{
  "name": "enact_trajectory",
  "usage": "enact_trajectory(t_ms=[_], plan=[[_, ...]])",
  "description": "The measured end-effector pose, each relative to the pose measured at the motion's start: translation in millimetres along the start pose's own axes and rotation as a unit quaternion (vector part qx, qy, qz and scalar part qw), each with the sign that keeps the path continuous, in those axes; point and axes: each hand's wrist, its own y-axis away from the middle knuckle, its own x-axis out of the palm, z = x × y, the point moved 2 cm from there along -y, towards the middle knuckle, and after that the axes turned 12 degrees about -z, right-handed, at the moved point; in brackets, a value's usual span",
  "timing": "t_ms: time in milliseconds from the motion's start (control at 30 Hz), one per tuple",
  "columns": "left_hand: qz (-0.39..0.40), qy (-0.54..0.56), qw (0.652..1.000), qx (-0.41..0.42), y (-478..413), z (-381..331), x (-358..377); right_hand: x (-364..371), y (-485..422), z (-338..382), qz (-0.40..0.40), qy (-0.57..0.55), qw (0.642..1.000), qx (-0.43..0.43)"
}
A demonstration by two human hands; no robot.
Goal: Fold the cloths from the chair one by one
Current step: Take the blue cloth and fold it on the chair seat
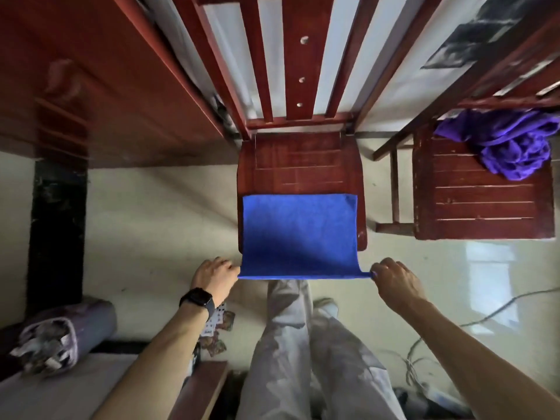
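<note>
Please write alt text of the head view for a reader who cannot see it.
A left hand and a right hand pinch the near corners of a blue cloth lying on a wooden chair. A crumpled purple cloth lies on a second chair at right.

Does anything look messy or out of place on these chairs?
The purple cloth sits crumpled in a heap at the back of the right chair. The blue cloth lies flat on the middle chair, its near corners pinched by the left hand and right hand.
</note>
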Motion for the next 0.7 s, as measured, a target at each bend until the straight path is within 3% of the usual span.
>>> enact_trajectory(t_ms=[100,167,233,333,467,700], plan=[[-0.045,0.146,0.984,-0.087,-7,8,10,15,-5,0,-0.051,-0.166,0.981,0.087],[-0.065,0.262,0.947,-0.173,-22,19,9,13,-21,-1,-0.070,-0.298,0.936,0.176],[-0.064,0.399,0.877,-0.260,-44,33,9,10,-43,-3,-0.062,-0.382,0.888,0.247],[-0.071,0.549,0.762,-0.335,-80,48,13,10,-78,-1,-0.084,-0.435,0.852,0.281],[-0.114,0.560,0.742,-0.350,-126,58,23,8,-124,6,-0.127,-0.456,0.827,0.304],[-0.119,0.541,0.747,-0.368,-169,68,43,17,-179,8,-0.110,-0.398,0.859,0.301]])
